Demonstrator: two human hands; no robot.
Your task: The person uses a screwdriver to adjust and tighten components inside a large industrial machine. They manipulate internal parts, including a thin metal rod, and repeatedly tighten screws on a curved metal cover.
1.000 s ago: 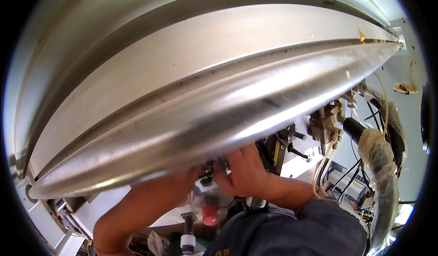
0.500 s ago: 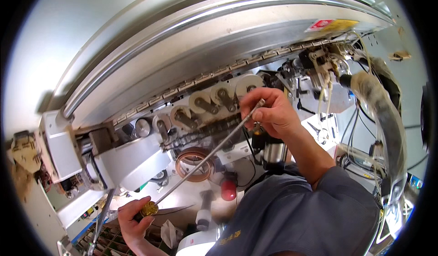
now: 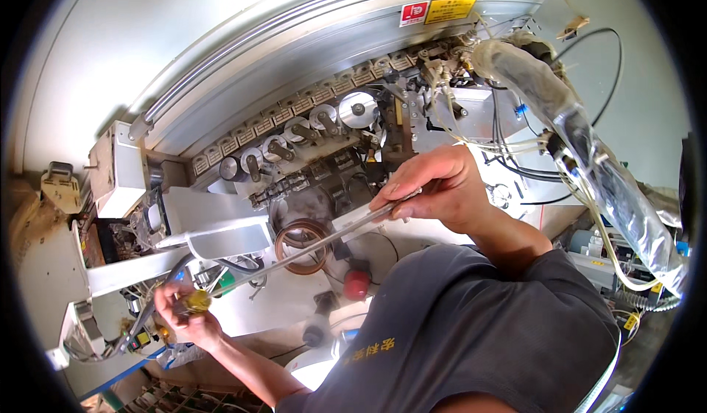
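Observation:
A long screwdriver point(image 3: 324, 240) with a see-through yellow handle slants in front of me, low at the left and higher at the right. My left hand point(image 3: 206, 332) is closed around its handle. With thumb and fingers, my right hand point(image 3: 449, 190) pinches the thin metal shank close to the far tip. The tip itself lies among those fingers and barely shows. Behind the shank rests a copper-brown ring-shaped coil point(image 3: 280, 245), and a red rounded knob point(image 3: 357, 285) stands just below it.
Beyond my hands runs a machine with a row of round metal rollers point(image 3: 359, 109) under a chain track point(image 3: 302, 103) and a long rail point(image 3: 294, 37). At the right hangs a plastic-wrapped hose point(image 3: 567, 111) with loose cables. A white box-shaped housing point(image 3: 121, 170) juts out at the left.
My view has shifted toward the right. The screwdriver lies at a flatter slant, its handle end farther left; both hands keep their hold on it.

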